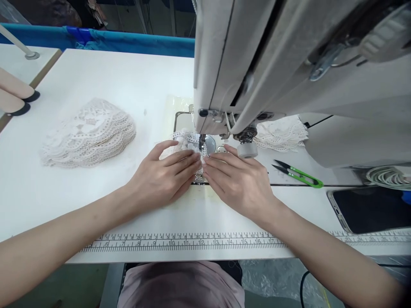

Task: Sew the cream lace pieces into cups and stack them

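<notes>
A small piece of white lace [188,139] lies under the presser foot [202,140] of a sewing machine [221,85]. My left hand [163,173] holds the lace from the left, fingers pointing right and the little finger set apart. From the other side my right hand [239,179] has its fingertips on the lace's right edge, just in front of the foot. The two hands nearly meet at the fingertips and cover much of the lace. Both thumbs are hard to make out.
A stack of white lace pieces [93,134] lies at left, another lace pile [282,133] behind the machine head. Green thread snips [300,174] and a phone [372,208] are at right. A ruler strip [180,242] runs along the table's front edge.
</notes>
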Available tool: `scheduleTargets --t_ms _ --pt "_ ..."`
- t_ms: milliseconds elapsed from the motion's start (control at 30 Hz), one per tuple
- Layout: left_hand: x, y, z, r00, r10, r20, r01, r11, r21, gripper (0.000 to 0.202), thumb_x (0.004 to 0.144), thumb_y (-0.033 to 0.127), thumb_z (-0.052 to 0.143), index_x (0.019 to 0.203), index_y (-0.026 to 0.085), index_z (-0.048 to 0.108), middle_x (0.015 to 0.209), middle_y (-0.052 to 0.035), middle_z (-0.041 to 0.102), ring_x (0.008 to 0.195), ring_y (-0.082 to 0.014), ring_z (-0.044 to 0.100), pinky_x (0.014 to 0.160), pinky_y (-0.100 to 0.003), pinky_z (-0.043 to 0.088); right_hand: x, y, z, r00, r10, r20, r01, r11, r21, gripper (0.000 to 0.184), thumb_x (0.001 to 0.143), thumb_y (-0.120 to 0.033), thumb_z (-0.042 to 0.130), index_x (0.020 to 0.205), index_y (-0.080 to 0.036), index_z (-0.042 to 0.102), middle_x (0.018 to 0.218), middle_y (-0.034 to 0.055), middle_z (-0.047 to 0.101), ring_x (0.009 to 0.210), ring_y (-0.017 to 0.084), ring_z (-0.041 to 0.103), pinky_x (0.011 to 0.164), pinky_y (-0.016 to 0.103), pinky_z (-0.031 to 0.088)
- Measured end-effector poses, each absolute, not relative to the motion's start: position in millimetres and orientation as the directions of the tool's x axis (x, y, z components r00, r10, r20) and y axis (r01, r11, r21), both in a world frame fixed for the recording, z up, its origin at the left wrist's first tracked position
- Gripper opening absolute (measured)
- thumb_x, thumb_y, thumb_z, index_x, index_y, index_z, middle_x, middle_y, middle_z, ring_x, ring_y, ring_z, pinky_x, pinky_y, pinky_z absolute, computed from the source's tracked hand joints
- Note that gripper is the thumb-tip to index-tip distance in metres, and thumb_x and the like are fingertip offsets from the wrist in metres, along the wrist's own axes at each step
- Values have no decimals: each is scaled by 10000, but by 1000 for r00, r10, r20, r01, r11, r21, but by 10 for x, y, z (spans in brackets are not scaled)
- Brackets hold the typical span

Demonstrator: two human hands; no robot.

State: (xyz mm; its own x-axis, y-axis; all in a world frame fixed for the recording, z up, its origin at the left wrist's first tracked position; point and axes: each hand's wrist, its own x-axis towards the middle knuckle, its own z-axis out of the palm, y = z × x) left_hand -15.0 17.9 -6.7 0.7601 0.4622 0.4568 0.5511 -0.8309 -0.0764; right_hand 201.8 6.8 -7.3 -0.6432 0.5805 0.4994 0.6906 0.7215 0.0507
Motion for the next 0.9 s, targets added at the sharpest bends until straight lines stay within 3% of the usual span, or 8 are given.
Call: scheduleTargets --t_ms 267,533,900 --pt "-137 185 -72 734 486 474 567 -823 -33 266 930 170 554 1172 171 663 1161 -62 722 1106 -229 680 1067 -500 454 2015 63 -61 -640 601 478 697 716 34 194 922 -148 564 967 -186 749 1047 35 766 938 186 710 1001 395 528" --pt "-130 226 -85 729 495 472 584 -810 -51 259 952 188 534 1182 148 644 1169 -77 717 1118 -224 675 1066 -510 445 2010 77 -91 -634 583 507 708 702 78 194 930 -162 558 974 -160 747 1059 33 763 910 179 710 1043 398 487" --pt "-170 168 -60 752 461 471 564 -819 -100 253 952 224 545 1178 168 642 1124 -57 737 1087 -214 685 1121 -511 428 2017 62 -51 -627 615 477 708 705 22 218 930 -177 535 986 -181 746 1055 29 764 894 183 708 1036 428 480"
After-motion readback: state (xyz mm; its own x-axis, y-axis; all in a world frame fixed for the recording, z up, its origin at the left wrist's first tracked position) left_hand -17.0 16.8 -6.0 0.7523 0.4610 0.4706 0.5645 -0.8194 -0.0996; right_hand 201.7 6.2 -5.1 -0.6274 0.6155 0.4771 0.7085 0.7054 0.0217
